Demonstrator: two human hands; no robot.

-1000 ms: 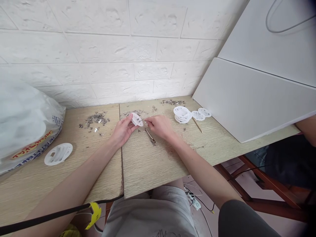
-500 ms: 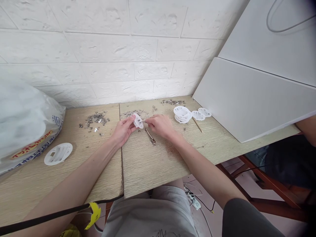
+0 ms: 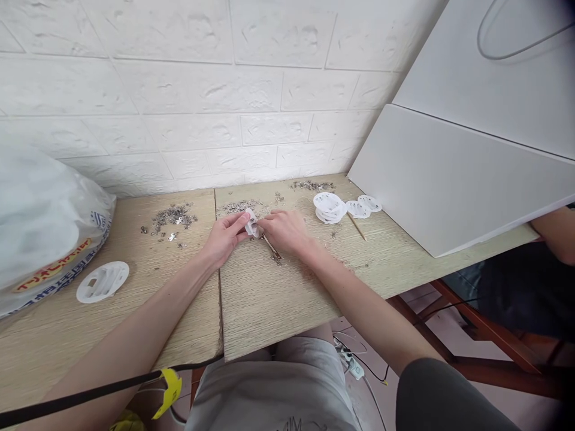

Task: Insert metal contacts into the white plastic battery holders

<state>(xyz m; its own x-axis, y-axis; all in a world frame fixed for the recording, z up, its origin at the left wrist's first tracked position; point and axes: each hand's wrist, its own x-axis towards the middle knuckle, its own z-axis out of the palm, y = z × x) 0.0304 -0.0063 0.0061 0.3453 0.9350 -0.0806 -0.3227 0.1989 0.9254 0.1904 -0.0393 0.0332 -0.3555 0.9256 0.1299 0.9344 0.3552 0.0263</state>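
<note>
My left hand [image 3: 226, 238] grips a small white slotted disc [image 3: 251, 224] between thumb and fingers, its face turned steeply to the right. Against the disc's right side are the closed fingertips of my right hand [image 3: 283, 228]; what they pinch is too small to make out. A metal tool like tweezers [image 3: 271, 246] lies on the wood just below my right hand, partly covered by it. Behind the disc, small metal parts [image 3: 242, 206] are scattered. White discs [image 3: 330, 203] are stacked to the right, beside a thin wooden stick [image 3: 358, 228].
Another pile of metal parts [image 3: 173, 218] and a larger white disc [image 3: 103, 282] are on the left, near a full plastic bag [image 3: 49, 221]. White panels [image 3: 458, 173] lean at the right. A person's arm [image 3: 557, 230] shows at the right edge.
The small disc has turned to a more edge-on angle. My right hand has moved slightly left against it and now covers the tool's upper end.
</note>
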